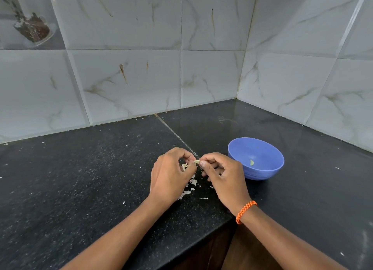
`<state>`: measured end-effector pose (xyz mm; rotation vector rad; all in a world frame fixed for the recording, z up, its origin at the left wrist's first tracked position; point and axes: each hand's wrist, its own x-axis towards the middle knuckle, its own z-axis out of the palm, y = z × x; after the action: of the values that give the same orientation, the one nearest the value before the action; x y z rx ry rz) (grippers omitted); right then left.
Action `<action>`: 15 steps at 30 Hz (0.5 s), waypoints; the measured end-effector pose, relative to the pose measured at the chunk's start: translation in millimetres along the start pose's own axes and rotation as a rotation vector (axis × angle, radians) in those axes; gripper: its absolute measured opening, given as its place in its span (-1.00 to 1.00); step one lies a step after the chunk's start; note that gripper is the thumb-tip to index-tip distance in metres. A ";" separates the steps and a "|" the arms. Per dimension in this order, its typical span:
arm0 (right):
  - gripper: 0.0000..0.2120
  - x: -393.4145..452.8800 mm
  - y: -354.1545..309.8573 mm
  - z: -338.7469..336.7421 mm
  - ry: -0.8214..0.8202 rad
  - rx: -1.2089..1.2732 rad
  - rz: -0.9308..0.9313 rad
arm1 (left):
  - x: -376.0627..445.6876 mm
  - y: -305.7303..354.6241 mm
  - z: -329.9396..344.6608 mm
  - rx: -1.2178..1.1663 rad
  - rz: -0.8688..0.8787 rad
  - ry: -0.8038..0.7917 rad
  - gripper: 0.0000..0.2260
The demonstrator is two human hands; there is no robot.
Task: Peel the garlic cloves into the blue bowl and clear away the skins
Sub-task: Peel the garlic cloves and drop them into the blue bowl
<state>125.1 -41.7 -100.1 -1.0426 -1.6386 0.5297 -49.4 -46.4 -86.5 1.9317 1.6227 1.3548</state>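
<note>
A small pale garlic clove point(196, 161) is pinched between the fingertips of both hands above the black counter. My left hand point(171, 175) grips it from the left, and a bit of skin shows under its fingers. My right hand point(222, 175) grips it from the right, thumb on top. The blue bowl point(268, 169) stands just right of my right hand, with one peeled clove point(251, 162) lying inside. Several white garlic skins point(190, 186) lie scattered on the counter beneath and between my hands.
The black speckled counter point(80, 179) runs into a tiled corner point(238, 96) at the back right. Its front edge point(201, 241) is cut in near my forearms. An orange braided band point(245, 211) circles my right wrist. Small white flecks dot the counter.
</note>
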 end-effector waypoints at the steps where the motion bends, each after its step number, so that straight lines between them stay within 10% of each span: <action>1: -0.93 0.2 1.1 0.2 -0.006 0.016 0.016 | -0.2 0.3 0.0 -0.009 0.001 -0.004 -0.94; 15: -0.79 2.6 1.6 -1.3 0.029 0.135 0.046 | -3.3 0.4 2.3 -0.189 -0.020 -0.048 -0.87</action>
<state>126.8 -38.9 -99.5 -0.9851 -1.5348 0.6444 -47.1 -48.6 -88.9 1.8196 1.4325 1.3890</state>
